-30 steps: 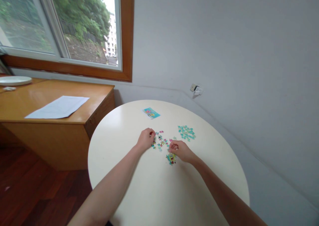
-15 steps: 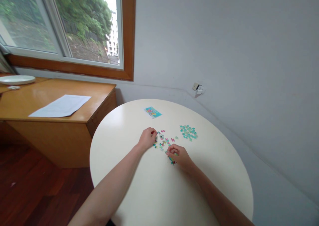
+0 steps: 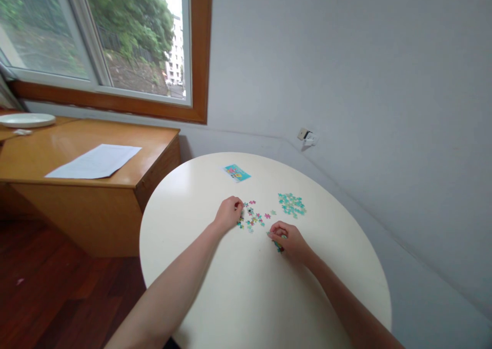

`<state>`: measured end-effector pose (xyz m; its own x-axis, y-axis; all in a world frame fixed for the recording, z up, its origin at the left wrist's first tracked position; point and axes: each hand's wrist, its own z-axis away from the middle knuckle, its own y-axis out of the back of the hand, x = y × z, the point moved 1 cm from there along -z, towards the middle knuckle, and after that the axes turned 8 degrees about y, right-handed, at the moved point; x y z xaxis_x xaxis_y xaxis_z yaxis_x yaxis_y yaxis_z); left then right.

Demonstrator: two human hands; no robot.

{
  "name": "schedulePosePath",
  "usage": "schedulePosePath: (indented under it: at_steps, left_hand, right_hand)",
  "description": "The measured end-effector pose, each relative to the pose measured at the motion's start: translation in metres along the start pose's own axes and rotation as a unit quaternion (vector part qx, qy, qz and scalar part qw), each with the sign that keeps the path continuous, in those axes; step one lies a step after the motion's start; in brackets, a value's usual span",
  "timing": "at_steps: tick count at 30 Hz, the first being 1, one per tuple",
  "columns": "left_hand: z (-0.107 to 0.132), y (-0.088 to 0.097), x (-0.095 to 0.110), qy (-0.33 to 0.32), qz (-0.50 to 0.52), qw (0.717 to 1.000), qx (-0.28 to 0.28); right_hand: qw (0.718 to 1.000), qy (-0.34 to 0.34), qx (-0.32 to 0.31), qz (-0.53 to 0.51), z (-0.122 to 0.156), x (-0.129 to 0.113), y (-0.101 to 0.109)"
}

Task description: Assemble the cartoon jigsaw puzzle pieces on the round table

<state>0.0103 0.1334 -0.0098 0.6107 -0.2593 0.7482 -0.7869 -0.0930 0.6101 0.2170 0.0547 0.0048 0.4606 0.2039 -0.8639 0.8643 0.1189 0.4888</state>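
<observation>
Small loose puzzle pieces (image 3: 253, 218) in pink, teal and yellow lie scattered on the round cream table (image 3: 238, 287). My left hand (image 3: 228, 212) rests curled at their left edge, fingertips pinched on a piece I cannot make out. My right hand (image 3: 289, 239) is closed over a small joined cluster of pieces (image 3: 278, 246), which mostly hides under the fingers. A group of teal pieces (image 3: 292, 204) sits apart to the right. A small picture card (image 3: 237, 173) lies farther back.
A wooden desk (image 3: 80, 175) stands to the left with a white sheet of paper (image 3: 94, 161) and a white plate (image 3: 26, 120). A window is behind it. Grey walls close the right side, with a wall socket (image 3: 306, 136).
My right hand has slid to the right, taking the joined cluster with it away from the scattered pieces. My left hand has stayed at the left edge of the pieces.
</observation>
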Motion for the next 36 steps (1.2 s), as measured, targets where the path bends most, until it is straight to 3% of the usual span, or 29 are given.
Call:
schedulePosePath:
  at_steps: [6,13,22,27,32,36]
  left_hand:
    - [0.009,0.003,0.019,-0.095,-0.011,0.995,-0.020]
    - [0.018,-0.004,0.030,-0.089,0.072,0.983,-0.141]
    - [0.016,-0.005,0.025,-0.086,0.060,0.978,-0.181]
    - [0.015,-0.003,0.023,-0.068,0.055,0.983,-0.160]
    - [0.015,0.003,0.025,-0.029,0.053,0.991,-0.121]
    - [0.014,0.002,0.023,-0.027,0.052,0.993,-0.098]
  right_hand:
    - [0.999,0.021,0.039,0.000,-0.009,-0.008,0.002]
    - [0.992,0.024,0.074,-0.101,-0.029,-0.004,-0.026]
    - [0.987,0.043,0.112,-0.109,-0.029,0.009,-0.035]
    - [0.987,0.106,0.115,0.026,-0.022,0.011,-0.034]
    - [0.948,0.243,0.017,0.203,-0.011,0.001,-0.043]
    - [0.931,0.229,-0.021,0.284,-0.007,-0.003,-0.043]
